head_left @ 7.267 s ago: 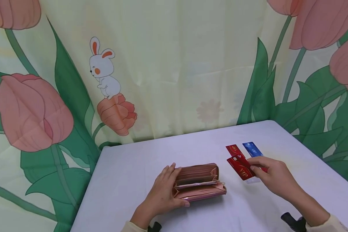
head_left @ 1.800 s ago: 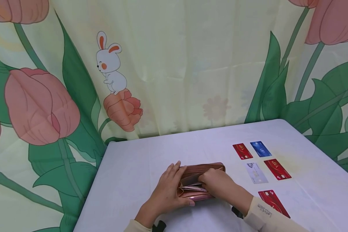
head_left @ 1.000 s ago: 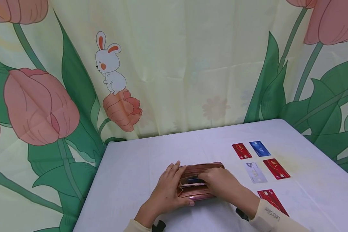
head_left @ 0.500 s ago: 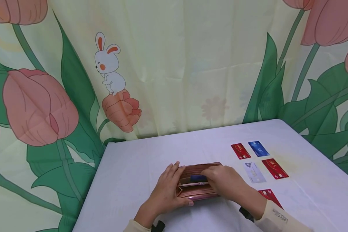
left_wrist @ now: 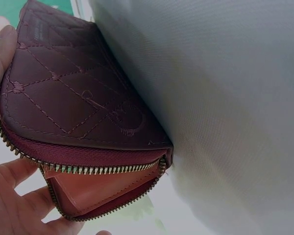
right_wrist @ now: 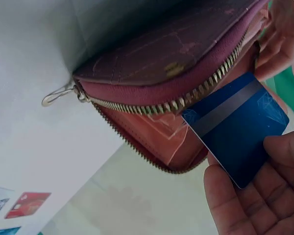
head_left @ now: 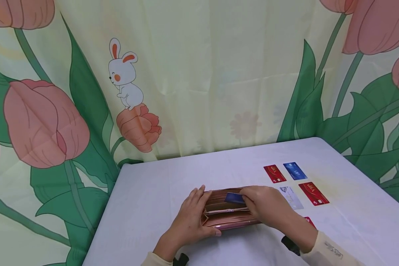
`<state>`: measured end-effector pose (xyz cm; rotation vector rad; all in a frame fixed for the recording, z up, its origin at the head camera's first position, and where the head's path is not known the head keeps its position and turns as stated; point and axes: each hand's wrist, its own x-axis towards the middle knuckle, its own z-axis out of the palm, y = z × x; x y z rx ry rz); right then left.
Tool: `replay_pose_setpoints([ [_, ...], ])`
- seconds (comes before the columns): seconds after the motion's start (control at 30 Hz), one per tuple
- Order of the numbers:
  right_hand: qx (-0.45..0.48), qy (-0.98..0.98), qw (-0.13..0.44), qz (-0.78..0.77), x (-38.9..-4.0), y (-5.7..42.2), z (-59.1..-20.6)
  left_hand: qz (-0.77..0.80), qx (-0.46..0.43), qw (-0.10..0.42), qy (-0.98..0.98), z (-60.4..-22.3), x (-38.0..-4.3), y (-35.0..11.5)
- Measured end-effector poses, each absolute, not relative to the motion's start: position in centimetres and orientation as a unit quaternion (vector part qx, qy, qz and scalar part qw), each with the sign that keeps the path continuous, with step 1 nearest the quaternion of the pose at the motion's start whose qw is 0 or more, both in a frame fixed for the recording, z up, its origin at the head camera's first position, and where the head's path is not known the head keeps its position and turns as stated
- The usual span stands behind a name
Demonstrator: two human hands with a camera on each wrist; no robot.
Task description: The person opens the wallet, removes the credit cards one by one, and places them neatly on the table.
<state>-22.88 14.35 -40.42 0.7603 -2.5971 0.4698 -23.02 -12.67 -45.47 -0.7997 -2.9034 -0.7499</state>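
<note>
A pinkish-maroon zip wallet (head_left: 234,224) stands unzipped on the table, its pleated compartments facing up. My left hand (head_left: 188,218) grips its left end, thumb on the front side and fingers at the back. The quilted outside of the wallet (left_wrist: 73,88) and its metal zip fill much of the left wrist view. Over the wallet's opening, my right hand (head_left: 272,208) pinches a dark blue card (head_left: 234,198) between thumb and fingers. In the right wrist view the card (right_wrist: 237,129) shows a grey stripe, and one end sits at the wallet's mouth.
On the white-covered table (head_left: 166,184), right of the wallet, lie a small red VIP card (head_left: 274,173), a blue card (head_left: 295,171), a silver card (head_left: 292,197) and a larger red VIP card (head_left: 314,193). Another red card (head_left: 310,221) is mostly hidden by the right arm. A printed curtain (head_left: 199,74) hangs behind.
Earlier my right hand held a red VIP card over the table; red cards now lie there. It then reached into the wallet and has drawn a blue card up and rightward. The left hand keeps its grip.
</note>
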Motion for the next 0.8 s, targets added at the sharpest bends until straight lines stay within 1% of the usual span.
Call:
replay_pose_setpoints([
  [0.27, 0.225, -0.937, 0.193, 0.184, -22.5, 15.7, -39.9, -0.247, -0.256, 0.013, -0.935, -45.3, -22.9, -12.6],
  [0.53, 0.201, -0.936, 0.222, 0.184, -22.1, 17.4, -39.7, -0.244, -0.262, 0.020, -0.933, -45.4, -22.8, -12.6],
  [0.8, 0.162, -0.940, 0.222, 0.204, -21.3, 19.6, -39.6, -0.240, -0.251, 0.009, -0.938, -45.4, -22.9, -12.6],
])
